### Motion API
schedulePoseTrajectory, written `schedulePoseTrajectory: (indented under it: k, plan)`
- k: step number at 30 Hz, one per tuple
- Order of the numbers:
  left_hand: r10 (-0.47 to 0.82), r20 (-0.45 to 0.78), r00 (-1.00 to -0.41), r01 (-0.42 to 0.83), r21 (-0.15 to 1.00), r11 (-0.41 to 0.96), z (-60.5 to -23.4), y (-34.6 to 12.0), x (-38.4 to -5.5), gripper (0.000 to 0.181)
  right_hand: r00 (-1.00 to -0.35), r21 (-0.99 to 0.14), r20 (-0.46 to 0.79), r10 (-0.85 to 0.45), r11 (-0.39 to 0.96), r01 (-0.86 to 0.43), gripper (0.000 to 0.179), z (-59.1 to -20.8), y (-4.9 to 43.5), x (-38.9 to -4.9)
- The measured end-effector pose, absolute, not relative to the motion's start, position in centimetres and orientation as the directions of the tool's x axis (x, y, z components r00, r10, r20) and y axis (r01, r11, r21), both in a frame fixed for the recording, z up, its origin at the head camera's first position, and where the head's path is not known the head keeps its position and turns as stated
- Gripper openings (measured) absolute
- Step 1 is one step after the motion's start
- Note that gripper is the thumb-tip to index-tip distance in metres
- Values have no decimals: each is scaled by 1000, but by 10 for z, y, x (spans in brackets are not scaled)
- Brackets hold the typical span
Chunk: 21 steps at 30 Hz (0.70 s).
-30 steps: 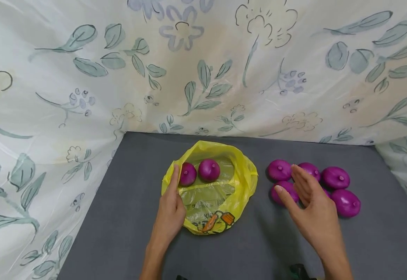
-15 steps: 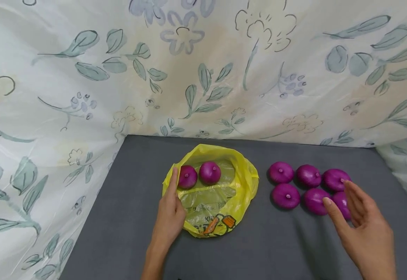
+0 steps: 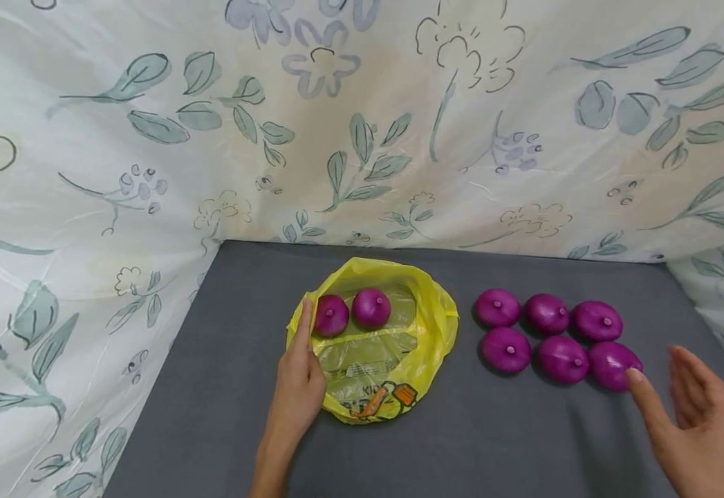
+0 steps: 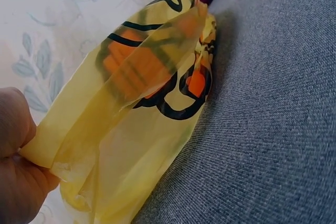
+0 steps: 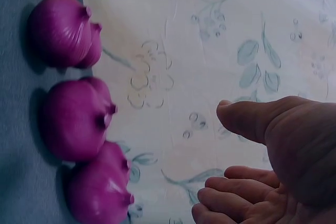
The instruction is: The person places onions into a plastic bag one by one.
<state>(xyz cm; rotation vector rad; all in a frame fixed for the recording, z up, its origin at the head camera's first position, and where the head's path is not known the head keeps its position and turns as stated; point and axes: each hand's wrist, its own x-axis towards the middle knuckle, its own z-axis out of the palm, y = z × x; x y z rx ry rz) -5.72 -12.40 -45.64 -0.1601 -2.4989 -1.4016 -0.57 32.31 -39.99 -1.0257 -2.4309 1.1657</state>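
Note:
A yellow plastic bag (image 3: 438, 321) with printed carrots stands with its mouth spread wide on the dark table. Two red onions (image 3: 371, 308) lie inside, toward its far left. My left hand (image 3: 302, 384) holds the bag's left rim; in the left wrist view the thumb and fingers pinch the yellow film (image 4: 79, 124). To the right of the bag, several red onions (image 3: 563, 360) sit in two short rows. My right hand (image 3: 700, 425) hovers to the right of the front-right onion (image 3: 613, 364), thumb apart from the fingers and nothing held. In the right wrist view the same onions (image 5: 76, 121) appear beyond the hand's reach.
The dark grey cloth-covered table (image 3: 212, 415) extends on both sides of the bag. A floral curtain (image 3: 362, 159) hangs along the table's back edge and down both sides.
My right hand has moved rightward and toward me, from over the onions to beyond their right end. My left hand and the bag stay nearly in place; no onion has moved.

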Motion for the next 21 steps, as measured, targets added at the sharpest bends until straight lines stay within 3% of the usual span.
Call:
schedulePoseTrajectory:
  k: [16,21]
  plan:
    - [-50,284,-958,217,824,523,-454,-125,-57,77,-642,-910,12,766,275,311,72,-421,359,2]
    - [-45,292,-955,226,821,525,-455,-124,-58,79,-623,-901,-36,781,245,359,75,-421,366,-1]
